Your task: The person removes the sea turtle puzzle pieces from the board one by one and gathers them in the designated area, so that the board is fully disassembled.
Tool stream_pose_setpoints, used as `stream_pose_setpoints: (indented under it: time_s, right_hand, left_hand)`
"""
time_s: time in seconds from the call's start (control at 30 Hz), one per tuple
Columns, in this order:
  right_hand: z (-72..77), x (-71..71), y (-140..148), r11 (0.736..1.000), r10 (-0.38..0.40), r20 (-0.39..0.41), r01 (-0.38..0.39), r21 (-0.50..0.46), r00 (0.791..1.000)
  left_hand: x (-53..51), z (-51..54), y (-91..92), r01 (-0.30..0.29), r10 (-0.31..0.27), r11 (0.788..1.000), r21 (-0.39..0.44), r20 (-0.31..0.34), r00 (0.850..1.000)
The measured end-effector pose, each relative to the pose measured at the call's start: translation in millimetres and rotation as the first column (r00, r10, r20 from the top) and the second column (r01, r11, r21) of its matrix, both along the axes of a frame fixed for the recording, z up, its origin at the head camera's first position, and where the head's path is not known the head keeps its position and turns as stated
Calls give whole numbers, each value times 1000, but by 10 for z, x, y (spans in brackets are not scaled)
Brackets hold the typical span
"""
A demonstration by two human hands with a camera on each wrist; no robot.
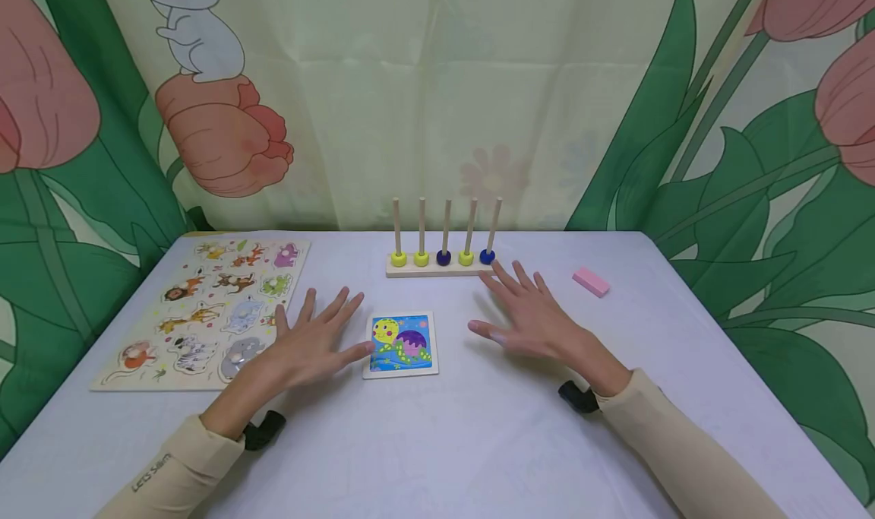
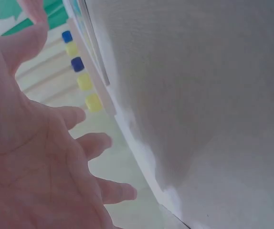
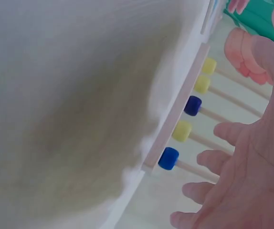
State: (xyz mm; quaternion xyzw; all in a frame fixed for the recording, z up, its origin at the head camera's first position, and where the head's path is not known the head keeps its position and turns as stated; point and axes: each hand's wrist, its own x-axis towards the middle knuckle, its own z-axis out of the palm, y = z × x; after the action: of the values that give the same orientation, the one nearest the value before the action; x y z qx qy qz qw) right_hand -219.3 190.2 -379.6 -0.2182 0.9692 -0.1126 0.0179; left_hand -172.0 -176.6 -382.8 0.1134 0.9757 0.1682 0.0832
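My left hand (image 1: 311, 352) hovers over the white table with its fingers spread, between an animal peg board and a small turtle puzzle (image 1: 402, 344). Its thumb tip overlaps the puzzle's left edge in the head view; whether it touches cannot be told. To the right, my right hand (image 1: 529, 318) is also spread and holds nothing. Its fingertips lie just in front of a wooden bead stand (image 1: 437, 270), which has several upright pegs, each with one yellow or blue bead at its foot. Both wrist views show bare palms, with the stand's beads (image 3: 193, 106) beyond the fingers.
The animal board (image 1: 212, 299), with several animal pictures, lies at the table's left. A pink block (image 1: 591, 282) sits at the right, past my right hand. Behind the table's far edge hangs a printed curtain (image 1: 437, 109) with tulips and a rabbit.
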Motion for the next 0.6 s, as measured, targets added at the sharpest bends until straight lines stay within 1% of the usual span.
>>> stream_pose_setpoints:
  time_s: [0.13,0.37,0.47,0.6]
  right_hand:
    - [23,-4,-55,1000,2,14,-2,-2,1000]
    - [30,-8,-155,999,22,31,-21,-25,999]
    - [16,-11,-218,999,35,39,-34,-34,999]
    - [-8,-12,-314,998,64,28,-63,-30,998]
  left_hand:
    - [0,5,13,-2,2,1000,7,13,1000]
    - [2,-17,44,6,-6,1000,6,7,1000]
    - [0,-21,70,1,-1,1000,8,24,1000]
    - [8,-12,91,-12,11,1000,19,58,998]
